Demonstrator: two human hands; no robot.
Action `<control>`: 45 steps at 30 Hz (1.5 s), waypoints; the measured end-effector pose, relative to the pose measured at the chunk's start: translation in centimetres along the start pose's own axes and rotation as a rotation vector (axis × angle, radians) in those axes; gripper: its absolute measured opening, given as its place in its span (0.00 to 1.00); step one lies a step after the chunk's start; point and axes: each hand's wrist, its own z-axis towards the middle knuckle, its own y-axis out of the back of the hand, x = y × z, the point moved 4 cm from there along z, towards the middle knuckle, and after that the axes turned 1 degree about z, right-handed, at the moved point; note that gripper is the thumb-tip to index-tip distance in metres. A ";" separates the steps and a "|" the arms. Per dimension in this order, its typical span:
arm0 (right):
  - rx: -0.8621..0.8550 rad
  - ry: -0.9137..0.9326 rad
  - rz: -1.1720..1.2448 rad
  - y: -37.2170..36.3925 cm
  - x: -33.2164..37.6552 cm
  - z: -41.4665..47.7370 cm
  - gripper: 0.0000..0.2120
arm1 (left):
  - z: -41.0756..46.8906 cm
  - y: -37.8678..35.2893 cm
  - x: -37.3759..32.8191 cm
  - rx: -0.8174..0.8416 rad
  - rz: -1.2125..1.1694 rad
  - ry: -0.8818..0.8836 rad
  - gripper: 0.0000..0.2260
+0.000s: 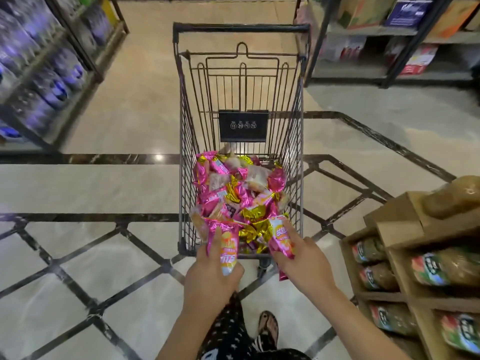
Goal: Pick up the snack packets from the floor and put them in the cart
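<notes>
Snack packets [233,193], pink and gold, lie heaped in the near end of the wire cart [241,28]. The left grip [211,274] curls round a pink packet [228,252] at the cart's near rim, forefinger stretched along it. The right grip [302,266] clasps a second packet [278,239] over the same rim, forefinger straight. Stocked shelves [368,31] flank the tiled floor [104,183].
</notes>
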 end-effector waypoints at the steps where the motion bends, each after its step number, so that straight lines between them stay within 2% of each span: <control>1: -0.002 -0.014 -0.006 -0.1 0.4 1.4 0.33 | 1.7 0.3 0.2 0.012 0.006 -0.020 0.39; 6: -0.040 -0.121 0.055 -0.3 2.8 8.7 0.36 | 10.8 2.6 0.8 0.082 0.072 -0.146 0.41; 12: -0.038 -0.241 0.123 -1.5 4.6 14.6 0.35 | 19.2 4.8 0.6 0.114 0.037 -0.187 0.40; 23: -0.175 -0.413 0.174 -0.3 3.5 18.1 0.39 | 27.4 5.6 -2.1 0.123 -0.005 -0.230 0.41; 31: -0.268 -0.530 0.214 -0.2 3.4 17.6 0.42 | 30.0 5.9 -3.6 0.111 -0.047 -0.295 0.40; 34: -0.146 -0.607 0.058 -0.2 3.4 16.5 0.45 | 30.4 5.5 -3.6 0.169 -0.003 -0.266 0.45; 37: -0.116 -0.632 0.001 -0.3 2.8 14.1 0.42 | 29.2 5.7 -3.8 0.183 0.048 -0.270 0.44; 41: -0.148 -0.706 -0.023 -0.5 0.9 8.9 0.38 | 25.0 4.2 -5.5 0.205 0.155 -0.431 0.38; 45: -0.135 -0.837 -0.062 -1.3 -2.0 1.3 0.35 | 18.3 -0.5 -8.1 0.368 0.370 -0.660 0.33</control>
